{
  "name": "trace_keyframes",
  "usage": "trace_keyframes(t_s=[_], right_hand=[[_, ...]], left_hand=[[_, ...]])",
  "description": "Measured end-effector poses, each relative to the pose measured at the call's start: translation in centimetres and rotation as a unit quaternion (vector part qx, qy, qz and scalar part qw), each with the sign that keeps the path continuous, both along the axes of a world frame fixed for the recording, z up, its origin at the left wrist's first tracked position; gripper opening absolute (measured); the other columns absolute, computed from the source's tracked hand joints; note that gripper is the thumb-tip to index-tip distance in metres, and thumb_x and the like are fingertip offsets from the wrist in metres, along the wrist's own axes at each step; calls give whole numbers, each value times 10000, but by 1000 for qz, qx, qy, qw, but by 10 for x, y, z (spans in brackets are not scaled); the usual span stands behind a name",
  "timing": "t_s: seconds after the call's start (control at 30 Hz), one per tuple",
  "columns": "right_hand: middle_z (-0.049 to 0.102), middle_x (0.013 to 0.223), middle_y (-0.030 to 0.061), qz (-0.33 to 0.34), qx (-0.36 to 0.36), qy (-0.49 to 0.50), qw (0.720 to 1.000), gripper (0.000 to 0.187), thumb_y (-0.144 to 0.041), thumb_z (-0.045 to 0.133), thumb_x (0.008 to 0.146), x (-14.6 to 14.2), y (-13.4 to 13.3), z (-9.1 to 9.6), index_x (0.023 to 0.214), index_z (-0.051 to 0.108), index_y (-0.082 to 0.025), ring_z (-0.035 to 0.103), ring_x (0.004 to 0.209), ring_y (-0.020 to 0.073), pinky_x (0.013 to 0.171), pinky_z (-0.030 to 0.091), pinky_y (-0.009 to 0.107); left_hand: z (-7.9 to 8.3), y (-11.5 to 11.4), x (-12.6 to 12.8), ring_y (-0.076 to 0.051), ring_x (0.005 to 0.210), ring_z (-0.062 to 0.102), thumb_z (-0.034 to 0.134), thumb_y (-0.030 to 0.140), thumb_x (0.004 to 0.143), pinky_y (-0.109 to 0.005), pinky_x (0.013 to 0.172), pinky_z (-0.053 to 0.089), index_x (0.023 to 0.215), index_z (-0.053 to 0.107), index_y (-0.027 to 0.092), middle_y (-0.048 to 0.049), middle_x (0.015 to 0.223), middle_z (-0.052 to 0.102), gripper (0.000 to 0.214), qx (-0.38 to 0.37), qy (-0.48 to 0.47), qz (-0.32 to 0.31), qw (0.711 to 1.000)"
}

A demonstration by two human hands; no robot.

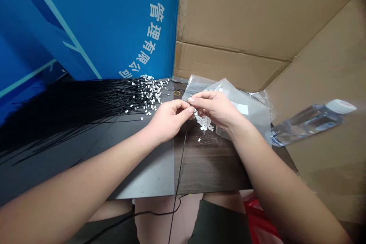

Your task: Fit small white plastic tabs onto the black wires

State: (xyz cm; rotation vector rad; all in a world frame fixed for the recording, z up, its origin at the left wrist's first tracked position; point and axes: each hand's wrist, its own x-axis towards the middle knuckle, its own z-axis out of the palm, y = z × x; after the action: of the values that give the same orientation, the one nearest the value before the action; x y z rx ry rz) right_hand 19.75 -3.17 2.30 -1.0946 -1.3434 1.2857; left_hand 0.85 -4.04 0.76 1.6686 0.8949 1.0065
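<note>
Left hand (169, 120): pinched, thumb and fingers drawn together, fingertips (191, 110) meeting those of the right hand. Right hand (214, 109): likewise pinched, held just above the pile below. Whatever sits in the pinch is too small to tell, though a single black wire (183, 148) runs up to it across the table and hangs over the near edge. White plastic pieces (204, 122): small heap on the table, directly under the right hand and between the two wrists. Clear plastic bag (248, 107): crumpled, lying just beside the heap and partly beneath the right hand. Black wires (74, 116): long loose bundle spread across the left of the table, with white pieces (149, 91) scattered thickly at the far ends. Rubber band (177, 92): yellow, lying on the far side of the table. Table (207, 164): dark wood-grain top, with a grey sheet at left. Cardboard (228, 15): brown panels standing behind and to the right. Blue banner (85, 26): white lettering, standing behind at left. Water bottle (310, 122): clear, white cap, lying on its side at right. Red bag (259, 217): below the table, at right.
</note>
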Motion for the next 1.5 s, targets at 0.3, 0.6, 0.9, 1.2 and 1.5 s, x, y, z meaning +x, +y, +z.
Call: trace_keyframes(t_s=[0.3,0.6,0.9,1.2,1.5], right_hand=[[618,662,-26,-71,34,37,996,238,-376,904,761,1,3,2,753,747,-197,470,580,86,569,379,272],[791,845,63,110,-53,34,992,333,-455,917,777,-4,-9,4,830,761,-165,726,707,155,721,580,311],[749,714,47,61,-84,27,994,332,-419,950,716,-15,-10,-4,806,788,-143,685,639,132,636,551,266],[747,706,53,51,-92,23,994,310,-395,956,700,-16,-8,-6,789,798,-144,673,631,133,612,562,262],[736,691,49,45,-103,33,993,310,-383,965,692,-17,-9,-5,767,785,-142,664,624,128,604,564,262]], left_hand=[[2,6,0,-167,873,659,837,367,806,-326,822,509,840,766,160,-55,899,728,222,-144,-152,43,977],[-3,21,-6,-120,737,572,864,296,703,-280,689,465,762,751,150,-30,811,683,194,-240,-214,66,944],[-4,21,-5,-106,692,563,829,244,672,-278,679,466,712,727,140,-22,778,671,151,-248,-221,72,940],[-3,20,-3,-113,707,546,830,228,677,-278,696,461,686,721,147,-22,757,655,137,-235,-211,71,946],[-4,19,-4,-111,696,527,816,230,709,-269,671,432,672,727,147,-15,731,631,127,-189,-204,60,959]])
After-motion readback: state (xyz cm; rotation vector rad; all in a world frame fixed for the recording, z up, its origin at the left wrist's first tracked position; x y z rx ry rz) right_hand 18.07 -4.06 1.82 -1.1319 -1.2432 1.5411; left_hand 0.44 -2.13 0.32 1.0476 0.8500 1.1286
